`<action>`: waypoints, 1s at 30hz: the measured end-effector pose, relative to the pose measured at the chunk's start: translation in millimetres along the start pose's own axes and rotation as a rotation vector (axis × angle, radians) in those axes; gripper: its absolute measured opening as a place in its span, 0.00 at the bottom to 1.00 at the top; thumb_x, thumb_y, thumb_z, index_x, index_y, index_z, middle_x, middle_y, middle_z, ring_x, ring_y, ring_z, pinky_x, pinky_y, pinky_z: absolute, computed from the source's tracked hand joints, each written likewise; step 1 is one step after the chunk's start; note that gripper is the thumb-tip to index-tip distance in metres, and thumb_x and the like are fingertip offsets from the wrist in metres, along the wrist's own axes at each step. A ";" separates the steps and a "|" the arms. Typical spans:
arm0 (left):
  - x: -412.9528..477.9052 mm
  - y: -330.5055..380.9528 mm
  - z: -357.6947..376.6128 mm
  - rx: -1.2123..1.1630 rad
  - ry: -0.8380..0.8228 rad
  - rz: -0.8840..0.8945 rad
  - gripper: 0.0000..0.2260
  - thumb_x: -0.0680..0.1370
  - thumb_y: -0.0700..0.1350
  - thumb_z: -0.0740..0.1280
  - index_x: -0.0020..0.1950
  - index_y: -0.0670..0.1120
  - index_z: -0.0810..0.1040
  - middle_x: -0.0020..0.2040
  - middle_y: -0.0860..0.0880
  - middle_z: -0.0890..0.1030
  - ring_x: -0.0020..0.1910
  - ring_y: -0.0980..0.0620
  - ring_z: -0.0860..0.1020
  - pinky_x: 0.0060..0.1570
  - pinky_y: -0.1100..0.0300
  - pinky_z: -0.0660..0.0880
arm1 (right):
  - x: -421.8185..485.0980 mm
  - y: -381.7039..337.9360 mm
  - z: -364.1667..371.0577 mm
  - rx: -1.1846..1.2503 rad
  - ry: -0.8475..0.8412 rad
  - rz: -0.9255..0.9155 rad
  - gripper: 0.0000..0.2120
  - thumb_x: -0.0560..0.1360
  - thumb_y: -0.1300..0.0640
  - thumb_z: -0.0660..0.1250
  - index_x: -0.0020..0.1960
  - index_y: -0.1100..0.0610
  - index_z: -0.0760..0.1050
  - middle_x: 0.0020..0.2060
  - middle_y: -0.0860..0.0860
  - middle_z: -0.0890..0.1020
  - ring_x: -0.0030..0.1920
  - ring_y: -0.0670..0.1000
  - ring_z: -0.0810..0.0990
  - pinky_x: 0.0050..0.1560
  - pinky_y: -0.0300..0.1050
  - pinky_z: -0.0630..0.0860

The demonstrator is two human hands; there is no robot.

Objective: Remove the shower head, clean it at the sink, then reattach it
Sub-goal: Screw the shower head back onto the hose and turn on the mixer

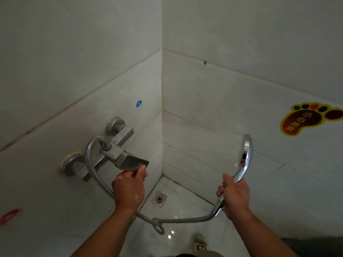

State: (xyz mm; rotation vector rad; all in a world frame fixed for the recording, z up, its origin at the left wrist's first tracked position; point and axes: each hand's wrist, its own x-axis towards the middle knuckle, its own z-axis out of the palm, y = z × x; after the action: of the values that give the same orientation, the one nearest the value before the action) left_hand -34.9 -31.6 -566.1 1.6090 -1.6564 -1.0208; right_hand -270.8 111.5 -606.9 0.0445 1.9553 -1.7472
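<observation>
Right hand [234, 196] fingers wrapped tight on the shower head [246, 154] handle, spray aimed toward the wall corner; left hand [130, 186] pinching the tap lever [132, 162], thumb on top: judged best to ease lever slowly, keeping the hose [89, 156] unkinked

- A foot-shaped sticker [310, 121] is sitting on the right wall, yellow-edged with a dark red sole, and is carrying yellow Chinese characters running along its length; they are appearing to read 小心地滑, though the last ones are blurred.
- A round blue sticker [139, 103] is sitting on the left wall above the tap, showing a white mark too small to read.
- A red sticker [10, 216] is showing low on the left wall, with nothing legible.
</observation>
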 end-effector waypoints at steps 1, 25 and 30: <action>4.5 -3.2 1.2 -0.002 0.021 0.003 0.14 0.81 0.50 0.69 0.44 0.43 0.88 0.37 0.52 0.87 0.37 0.60 0.84 0.52 0.59 0.80 | 4.4 -2.3 -0.6 -0.003 -0.035 0.002 0.13 0.80 0.62 0.67 0.41 0.55 0.64 0.25 0.52 0.69 0.22 0.50 0.68 0.28 0.45 0.67; -70.4 63.5 88.9 -0.001 -0.513 -0.185 0.19 0.73 0.62 0.67 0.45 0.46 0.83 0.43 0.48 0.86 0.41 0.52 0.83 0.51 0.52 0.81 | 56.1 -81.8 6.1 -0.081 -0.791 0.151 0.12 0.81 0.57 0.67 0.44 0.54 0.65 0.28 0.51 0.65 0.25 0.49 0.64 0.25 0.41 0.63; -76.2 115.9 106.5 -0.156 -0.695 -0.097 0.18 0.77 0.59 0.66 0.52 0.44 0.82 0.47 0.43 0.85 0.42 0.52 0.77 0.49 0.52 0.75 | 26.8 -128.0 46.8 0.010 -1.046 0.248 0.19 0.80 0.49 0.66 0.36 0.52 0.63 0.25 0.50 0.62 0.22 0.48 0.62 0.24 0.40 0.63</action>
State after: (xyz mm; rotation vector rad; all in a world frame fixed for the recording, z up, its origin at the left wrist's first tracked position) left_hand -180.1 52.1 -516.0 1.3129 -1.8627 -1.8603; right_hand -323.1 37.6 -501.5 -0.4995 1.1023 -1.2117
